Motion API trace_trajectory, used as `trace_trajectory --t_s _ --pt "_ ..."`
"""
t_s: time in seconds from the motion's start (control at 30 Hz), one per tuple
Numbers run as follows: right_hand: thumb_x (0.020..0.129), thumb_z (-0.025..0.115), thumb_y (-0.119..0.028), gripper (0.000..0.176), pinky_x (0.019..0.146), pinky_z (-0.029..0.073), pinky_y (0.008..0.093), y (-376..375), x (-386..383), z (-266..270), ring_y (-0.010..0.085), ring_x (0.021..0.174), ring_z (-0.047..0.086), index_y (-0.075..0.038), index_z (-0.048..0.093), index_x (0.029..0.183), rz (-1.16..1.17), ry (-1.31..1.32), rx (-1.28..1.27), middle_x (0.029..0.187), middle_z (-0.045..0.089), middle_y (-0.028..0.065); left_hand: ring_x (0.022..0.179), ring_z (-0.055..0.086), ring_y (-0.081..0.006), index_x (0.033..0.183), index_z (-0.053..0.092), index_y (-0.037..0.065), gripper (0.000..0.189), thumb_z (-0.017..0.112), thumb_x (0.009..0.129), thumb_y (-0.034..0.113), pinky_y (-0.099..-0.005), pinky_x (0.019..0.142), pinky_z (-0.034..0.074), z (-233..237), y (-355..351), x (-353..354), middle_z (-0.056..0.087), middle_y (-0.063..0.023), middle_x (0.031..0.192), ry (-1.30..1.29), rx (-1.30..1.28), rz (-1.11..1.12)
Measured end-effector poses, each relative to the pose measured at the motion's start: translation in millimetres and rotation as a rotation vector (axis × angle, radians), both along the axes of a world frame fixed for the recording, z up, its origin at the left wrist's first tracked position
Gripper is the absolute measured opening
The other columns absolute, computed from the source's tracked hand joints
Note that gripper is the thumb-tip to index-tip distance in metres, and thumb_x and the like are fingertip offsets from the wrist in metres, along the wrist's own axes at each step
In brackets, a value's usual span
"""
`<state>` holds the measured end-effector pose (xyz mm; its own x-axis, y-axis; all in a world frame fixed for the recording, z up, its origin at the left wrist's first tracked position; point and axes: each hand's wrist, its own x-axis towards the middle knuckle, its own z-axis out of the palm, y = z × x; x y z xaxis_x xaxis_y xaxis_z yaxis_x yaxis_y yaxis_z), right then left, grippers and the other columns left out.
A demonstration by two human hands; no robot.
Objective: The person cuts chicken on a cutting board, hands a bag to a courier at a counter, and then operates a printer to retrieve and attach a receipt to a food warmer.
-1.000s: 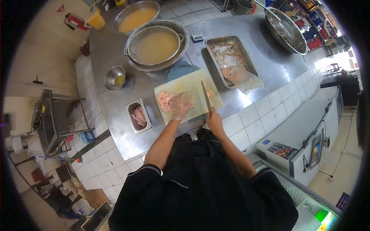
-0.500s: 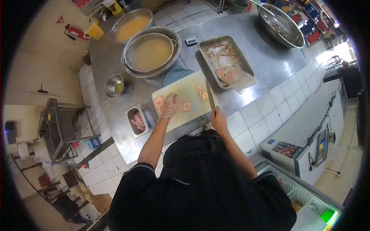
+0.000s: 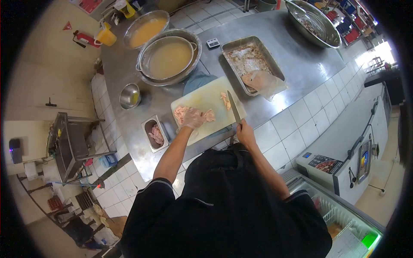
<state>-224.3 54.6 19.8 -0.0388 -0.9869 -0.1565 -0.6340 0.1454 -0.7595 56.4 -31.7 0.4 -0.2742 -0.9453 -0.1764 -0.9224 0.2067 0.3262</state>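
My left hand [image 3: 193, 118], in a clear plastic glove, rests on raw meat at the left part of a white cutting board [image 3: 206, 96]. A flat piece of pink meat [image 3: 209, 115] lies beside its fingers, and more meat [image 3: 180, 112] is on its other side. What its fingertips grip is too small to tell. My bare right hand [image 3: 245, 133] is wrapped round the handle of a knife [image 3: 234, 107], whose blade lies over the board's right side. Pale yellowish scraps [image 3: 225, 100] sit just left of the blade.
A small metal container [image 3: 155, 134] of meat stands left of the board, near a small bowl [image 3: 130, 96]. Behind are basins of cloudy liquid [image 3: 170, 58] and a timer [image 3: 213, 43]. A tray [image 3: 254, 64] with a plastic bag and a large bowl [image 3: 313, 23] stand right.
My left hand has shifted slightly right and down toward the flat piece of meat. The knife has tilted a little, its tip now nearer the scraps. The view has moved slightly.
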Motion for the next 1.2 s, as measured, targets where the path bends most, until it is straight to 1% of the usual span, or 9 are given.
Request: trace_trajectory --t_s 0.13,0.23,0.33,0.43,0.53,0.63,0.73,0.93,1.2 --pt "0.094 0.053 -0.015 0.021 0.07 0.046 0.0606 3 -5 -3 0.0536 0.08 0.061 0.003 0.051 0.106 -0.038 0.012 0.03 0.081 0.064 0.0329 0.086 0.067 -0.0363 0.094 0.068 0.006 0.024 0.058 0.09 0.028 -0.0472 0.079 0.053 -10 12 2 0.07 -0.0165 0.089 0.336 0.049 0.105" --pt "0.094 0.054 -0.016 0.023 0.072 0.047 0.0605 4 -8 -5 0.0535 0.081 0.062 0.003 0.052 0.107 -0.052 0.005 0.033 0.082 0.064 0.033 0.089 0.067 -0.0381 0.112 0.063 0.005 0.026 0.053 0.097 0.024 -0.0448 0.074 0.052 -32 14 5 0.068 -0.0213 0.096 0.178 -0.107 -0.021" --pt "0.094 0.055 -0.018 0.026 0.075 0.048 0.0599 3 -9 -1 0.053 0.082 0.062 0.004 0.055 0.109 -0.04 0.027 0.049 0.084 0.065 0.0327 0.09 0.067 -0.033 0.115 0.06 0.003 0.027 0.053 0.099 0.023 -0.0407 0.074 0.052 -57 16 -4 0.067 -0.0184 0.097 0.484 -0.027 0.331" --pt "0.094 0.055 -0.017 0.024 0.075 0.048 0.06 4 -11 -1 0.0529 0.083 0.062 0.003 0.055 0.107 -0.037 0.031 0.051 0.085 0.065 0.0322 0.087 0.067 -0.0255 0.113 0.061 0.0 0.03 0.057 0.099 0.026 -0.0364 0.071 0.053 -58 20 -15 0.068 -0.0151 0.096 0.092 -0.383 0.179" --pt "0.094 0.055 -0.016 0.022 0.073 0.047 0.0597 5 -12 -2 0.0532 0.083 0.061 0.003 0.054 0.104 -0.04 0.016 -0.002 0.084 0.064 0.0325 0.087 0.065 -0.0218 0.108 0.063 -0.002 0.038 0.06 0.097 0.034 -0.0374 0.07 0.053 -8 18 -36 0.068 -0.0142 0.095 0.623 0.284 0.59" --pt "0.094 0.054 -0.014 0.019 0.071 0.045 0.0587 5 -13 1 0.0537 0.083 0.06 0.004 0.052 0.101 -0.047 -0.012 -0.002 0.082 0.062 0.0335 0.067 0.062 -0.0294 0.095 0.066 -0.002 0.041 0.071 0.084 0.037 -0.0458 0.061 0.05 -51 19 -18 0.067 -0.0194 0.082 0.456 0.408 0.502" --pt "0.094 0.055 -0.015 0.02 0.071 0.045 0.0585 5 -15 -4 0.0534 0.083 0.06 0.003 0.052 0.102 -0.056 -0.019 0.015 0.082 0.062 0.0334 0.07 0.064 -0.0314 0.091 0.067 -0.001 0.037 0.07 0.084 0.035 -0.0465 0.064 0.05 18 26 -42 0.068 -0.0197 0.081 0.373 0.328 0.662" --pt "0.094 0.056 -0.017 0.021 0.073 0.047 0.0601 3 -16 -7 0.0532 0.082 0.061 0.002 0.054 0.103 -0.052 0.015 0.025 0.082 0.064 0.0326 0.079 0.068 -0.0363 0.081 0.067 0.002 0.041 0.071 0.085 0.042 -0.0465 0.073 0.052 -53 28 -28 0.07 -0.0202 0.082 0.231 -0.165 0.475" --pt "0.093 0.057 -0.016 0.023 0.073 0.048 0.06 1 -21 -6 0.0533 0.081 0.062 0.003 0.055 0.105 -0.06 0.006 0.04 0.082 0.064 0.0328 0.09 0.07 -0.0332 0.093 0.071 0.0 0.035 0.07 0.081 0.033 -0.0438 0.081 0.053 -12 25 -20 0.072 -0.0211 0.094 0.388 0.243 0.578"
